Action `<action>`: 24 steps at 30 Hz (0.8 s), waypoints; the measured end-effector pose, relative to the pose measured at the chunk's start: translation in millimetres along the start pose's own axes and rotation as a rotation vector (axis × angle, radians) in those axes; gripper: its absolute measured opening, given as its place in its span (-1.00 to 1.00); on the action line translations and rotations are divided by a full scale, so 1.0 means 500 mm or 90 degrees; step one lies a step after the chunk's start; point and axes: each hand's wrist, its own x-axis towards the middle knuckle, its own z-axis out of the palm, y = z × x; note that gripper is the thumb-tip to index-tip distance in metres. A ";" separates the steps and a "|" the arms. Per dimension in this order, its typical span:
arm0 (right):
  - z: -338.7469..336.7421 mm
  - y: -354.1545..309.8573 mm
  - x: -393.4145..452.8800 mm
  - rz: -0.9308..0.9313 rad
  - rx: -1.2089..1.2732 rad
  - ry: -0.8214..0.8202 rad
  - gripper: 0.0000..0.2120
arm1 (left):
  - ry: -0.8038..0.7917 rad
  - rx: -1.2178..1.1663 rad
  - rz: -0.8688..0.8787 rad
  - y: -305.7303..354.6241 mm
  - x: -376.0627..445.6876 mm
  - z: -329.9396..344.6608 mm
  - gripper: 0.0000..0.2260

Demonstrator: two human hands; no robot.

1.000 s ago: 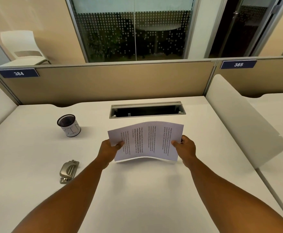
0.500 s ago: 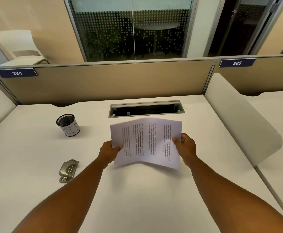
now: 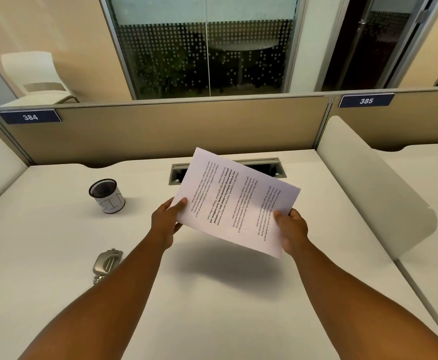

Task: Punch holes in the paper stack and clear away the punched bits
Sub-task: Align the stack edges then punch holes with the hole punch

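Observation:
I hold a printed paper stack (image 3: 234, 201) in the air above the white desk (image 3: 212, 294), tilted so its left corner points up and away. My left hand (image 3: 166, 221) grips its left edge with the thumb on top. Its lower right edge is pinched by my right hand (image 3: 290, 231). A silver metal hole punch (image 3: 107, 263) lies flat on the desk to the left, partly hidden by my left forearm and apart from both hands.
A black mesh cup with a white label marked BIN (image 3: 106, 195) stands at the back left. A cable slot (image 3: 272, 168) sits behind the paper. Beige partitions close the back, and a white divider (image 3: 368, 188) bounds the right side.
The stack has risen off the desk and rotated, its left corner swinging up and away. Both hands kept their grip and lifted with it.

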 end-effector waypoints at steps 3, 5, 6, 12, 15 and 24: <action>0.005 0.002 -0.002 0.036 0.047 -0.003 -0.89 | -0.013 -0.090 -0.023 0.000 -0.003 0.014 -0.60; 0.010 0.003 -0.005 0.049 0.070 -0.001 -0.88 | -0.006 -0.151 -0.030 0.001 -0.005 0.025 -0.57; 0.013 0.003 -0.007 0.052 0.079 0.001 -0.87 | -0.004 -0.170 -0.031 0.001 -0.007 0.031 -0.56; 0.031 0.007 -0.017 0.076 0.136 -0.062 -0.74 | -0.034 -0.168 0.000 -0.003 -0.015 0.063 -0.59; 0.038 0.008 -0.026 0.088 0.155 -0.122 -0.66 | -0.042 -0.166 0.005 -0.006 -0.018 0.073 -0.63; 0.047 0.014 -0.037 0.121 0.081 -0.213 -0.62 | -0.081 -0.087 0.062 0.006 -0.012 0.070 -0.76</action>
